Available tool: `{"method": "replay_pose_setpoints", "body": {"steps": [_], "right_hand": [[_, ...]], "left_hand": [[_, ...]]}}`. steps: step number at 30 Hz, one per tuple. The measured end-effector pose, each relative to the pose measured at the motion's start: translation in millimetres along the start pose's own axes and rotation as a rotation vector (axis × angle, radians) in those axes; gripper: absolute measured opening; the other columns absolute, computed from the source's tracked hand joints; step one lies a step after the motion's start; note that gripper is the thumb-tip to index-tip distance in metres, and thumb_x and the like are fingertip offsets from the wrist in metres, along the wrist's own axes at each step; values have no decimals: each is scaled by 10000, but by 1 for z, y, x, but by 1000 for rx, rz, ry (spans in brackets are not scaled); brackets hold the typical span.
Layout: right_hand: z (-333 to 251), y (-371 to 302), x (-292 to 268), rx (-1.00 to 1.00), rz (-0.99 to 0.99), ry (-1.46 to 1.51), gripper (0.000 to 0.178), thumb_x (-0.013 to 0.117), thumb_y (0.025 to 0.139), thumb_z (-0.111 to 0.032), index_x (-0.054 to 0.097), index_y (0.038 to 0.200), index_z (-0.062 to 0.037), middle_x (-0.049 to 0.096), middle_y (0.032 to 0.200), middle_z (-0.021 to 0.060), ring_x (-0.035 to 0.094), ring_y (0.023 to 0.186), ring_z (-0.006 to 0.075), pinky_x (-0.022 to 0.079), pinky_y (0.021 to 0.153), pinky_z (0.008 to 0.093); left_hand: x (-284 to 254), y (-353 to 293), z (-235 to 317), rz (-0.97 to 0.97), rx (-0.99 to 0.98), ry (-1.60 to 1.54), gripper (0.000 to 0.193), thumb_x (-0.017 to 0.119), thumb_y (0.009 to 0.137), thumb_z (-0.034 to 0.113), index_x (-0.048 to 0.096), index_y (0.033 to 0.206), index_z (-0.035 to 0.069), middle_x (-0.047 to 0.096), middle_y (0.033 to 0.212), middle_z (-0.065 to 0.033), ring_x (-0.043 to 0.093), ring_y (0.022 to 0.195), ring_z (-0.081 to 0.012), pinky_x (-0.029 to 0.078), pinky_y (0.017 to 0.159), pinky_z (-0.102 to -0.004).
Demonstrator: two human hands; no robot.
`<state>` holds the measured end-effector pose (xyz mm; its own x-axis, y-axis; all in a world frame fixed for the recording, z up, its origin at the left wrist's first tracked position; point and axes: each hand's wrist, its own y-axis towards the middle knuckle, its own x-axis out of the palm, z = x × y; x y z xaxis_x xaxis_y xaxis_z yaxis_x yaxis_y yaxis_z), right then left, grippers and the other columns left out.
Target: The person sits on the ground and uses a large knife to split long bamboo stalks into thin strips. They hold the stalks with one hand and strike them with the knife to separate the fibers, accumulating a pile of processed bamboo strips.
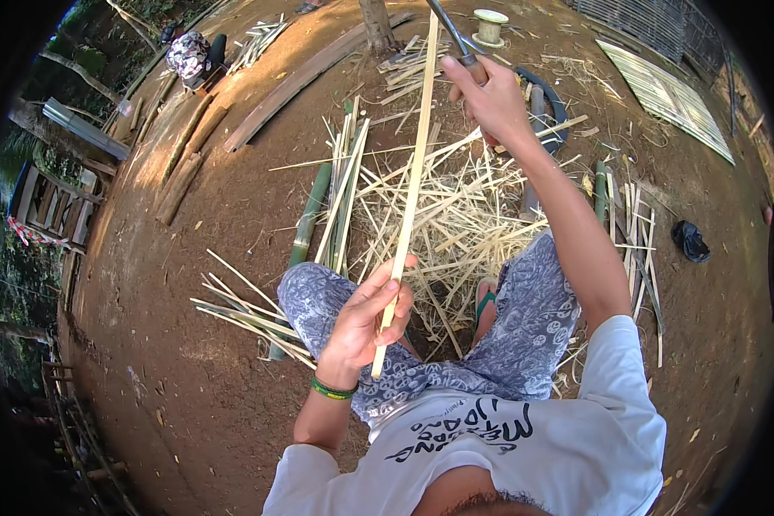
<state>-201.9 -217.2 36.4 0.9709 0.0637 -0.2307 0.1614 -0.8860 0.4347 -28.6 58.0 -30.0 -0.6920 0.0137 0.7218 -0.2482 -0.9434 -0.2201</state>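
Note:
A long pale bamboo strip (417, 181) runs up and away from my lap. My left hand (363, 320) pinches it near its lower end, thumb and fingers closed around it. Farther out, my right hand (494, 103) grips the handle of a knife (450, 26) whose dark blade points up and slightly left, just right of the strip's far end. The frame's top edge cuts off the blade tip. Whether the blade touches the strip I cannot tell. Beyond my knees spreads a loose heap of bamboo shavings (469, 219).
Bamboo strips (346, 185) and a green bamboo pole (309, 215) lie left of the heap; more strips (254, 314) rest by my left knee. To the right are strips (635, 232) and a black plastic bag (690, 241). A tree trunk (376, 27) and pale spool (489, 29) stand ahead.

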Motion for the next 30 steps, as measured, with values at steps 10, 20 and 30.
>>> {"method": "replay_pose_setpoints", "body": {"steps": [10,20,30], "right_hand": [[-6,-116,-3,-36,-447,-429,494,697,871,-524,603,832,-41,509,507,64,540,472,248,406,494,394],[26,-132,-1,-282,-509,-629,612,555,904,-668,626,791,-70,544,478,101,605,458,304,468,449,455],[15,-124,-7,-366,-557,-585,518,627,882,-604,595,758,-102,577,529,85,584,461,323,425,443,450]], "left_hand": [[12,51,-9,45,202,-207,465,328,1094,362,343,1502,137,411,746,14,334,472,-39,300,408,-174],[25,47,-15,78,188,-77,859,166,926,800,449,1410,149,312,674,44,273,439,-44,205,411,-196],[27,40,-20,45,152,-187,891,163,932,793,292,1559,172,321,694,39,263,438,-49,221,396,-195]]}}
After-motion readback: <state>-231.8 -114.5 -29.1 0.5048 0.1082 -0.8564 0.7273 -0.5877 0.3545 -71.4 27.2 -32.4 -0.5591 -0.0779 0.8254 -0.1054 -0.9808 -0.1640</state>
